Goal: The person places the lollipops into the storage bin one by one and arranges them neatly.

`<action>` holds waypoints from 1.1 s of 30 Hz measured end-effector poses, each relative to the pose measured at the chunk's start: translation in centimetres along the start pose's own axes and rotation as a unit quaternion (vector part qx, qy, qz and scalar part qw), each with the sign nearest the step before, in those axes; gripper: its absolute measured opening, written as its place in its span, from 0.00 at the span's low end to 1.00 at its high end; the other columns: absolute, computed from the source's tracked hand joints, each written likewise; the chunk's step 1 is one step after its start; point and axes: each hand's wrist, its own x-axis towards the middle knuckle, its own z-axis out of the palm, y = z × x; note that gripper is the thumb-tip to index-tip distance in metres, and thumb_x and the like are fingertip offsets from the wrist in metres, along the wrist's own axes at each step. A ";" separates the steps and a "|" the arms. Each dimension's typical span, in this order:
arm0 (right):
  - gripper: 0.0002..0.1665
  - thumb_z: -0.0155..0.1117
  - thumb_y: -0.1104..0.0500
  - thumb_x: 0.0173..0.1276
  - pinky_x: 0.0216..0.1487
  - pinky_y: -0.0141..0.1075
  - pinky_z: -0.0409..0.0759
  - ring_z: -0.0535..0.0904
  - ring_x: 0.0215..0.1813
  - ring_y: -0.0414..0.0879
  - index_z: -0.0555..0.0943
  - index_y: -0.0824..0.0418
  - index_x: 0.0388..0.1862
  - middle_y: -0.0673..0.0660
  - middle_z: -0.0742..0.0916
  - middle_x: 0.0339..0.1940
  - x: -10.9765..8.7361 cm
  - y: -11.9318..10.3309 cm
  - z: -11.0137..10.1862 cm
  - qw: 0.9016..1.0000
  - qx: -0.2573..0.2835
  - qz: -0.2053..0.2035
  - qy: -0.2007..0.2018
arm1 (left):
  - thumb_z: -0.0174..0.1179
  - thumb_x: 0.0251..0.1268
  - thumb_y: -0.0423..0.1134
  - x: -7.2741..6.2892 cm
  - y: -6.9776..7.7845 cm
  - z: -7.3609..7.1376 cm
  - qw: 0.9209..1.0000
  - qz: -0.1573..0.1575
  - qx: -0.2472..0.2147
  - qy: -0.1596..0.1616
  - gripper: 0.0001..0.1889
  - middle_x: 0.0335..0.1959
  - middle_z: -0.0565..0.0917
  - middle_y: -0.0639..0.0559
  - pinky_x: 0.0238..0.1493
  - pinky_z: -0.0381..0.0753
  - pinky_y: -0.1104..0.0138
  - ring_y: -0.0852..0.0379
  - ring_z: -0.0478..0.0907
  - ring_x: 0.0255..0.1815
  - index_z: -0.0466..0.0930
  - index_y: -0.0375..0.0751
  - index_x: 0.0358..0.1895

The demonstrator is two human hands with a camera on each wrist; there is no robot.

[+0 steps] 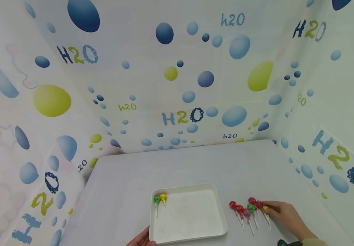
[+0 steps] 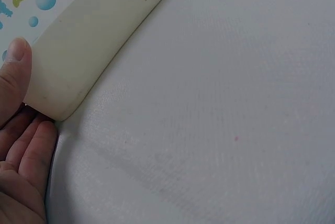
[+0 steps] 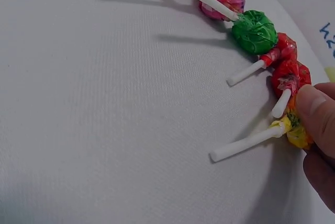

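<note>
A white rectangular tray (image 1: 192, 218) lies on the table, with a green lollipop (image 1: 157, 199) and a yellow lollipop (image 1: 163, 197) side by side in its far left corner. My left hand (image 1: 142, 238) holds the tray's near left corner, thumb at the rim and fingers by the underside in the left wrist view. To the right of the tray, my right hand (image 1: 283, 215) pinches the head of another yellow lollipop (image 3: 297, 132) between thumb and finger. Beside it lie several red lollipops (image 1: 233, 205), a pink lollipop (image 1: 246, 213) and a green lollipop (image 3: 255, 32), close together.
The white-covered table (image 1: 127, 184) reaches back to a wall (image 1: 146, 82) printed with blue and green bubbles and H2O lettering. Similar printed sheets stand on the left and right. A dark object (image 1: 287, 243) shows by the right wrist.
</note>
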 end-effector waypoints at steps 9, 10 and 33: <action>0.23 0.71 0.51 0.68 0.58 0.61 0.86 0.83 0.58 0.67 0.86 0.66 0.55 0.67 0.90 0.52 0.0 0.0 -0.3 0.999 -0.046 -0.001 0.003 | 0.72 0.64 0.42 -0.1 0.0 -0.1 1.000 0.002 -0.003 0.001 0.53 0.72 0.70 0.27 0.63 0.86 0.53 0.46 0.82 0.64 0.44 0.20 0.78; 0.24 0.71 0.51 0.68 0.57 0.61 0.86 0.82 0.58 0.68 0.86 0.67 0.55 0.67 0.90 0.52 -0.1 0.1 -0.4 0.999 -0.050 -0.002 0.003 | 0.72 0.64 0.42 -0.1 0.0 0.0 1.000 0.001 -0.002 0.004 0.53 0.73 0.70 0.28 0.63 0.86 0.53 0.46 0.81 0.64 0.44 0.20 0.78; 0.15 0.70 0.62 0.69 0.53 0.47 0.91 0.89 0.51 0.53 0.88 0.61 0.54 0.57 0.92 0.48 4.6 -13.4 -1.9 0.980 0.030 -0.185 0.066 | 0.74 0.61 0.47 0.3 -0.4 0.5 0.996 0.031 0.070 0.047 0.55 0.75 0.61 0.21 0.61 0.87 0.56 0.33 0.73 0.70 0.47 0.16 0.76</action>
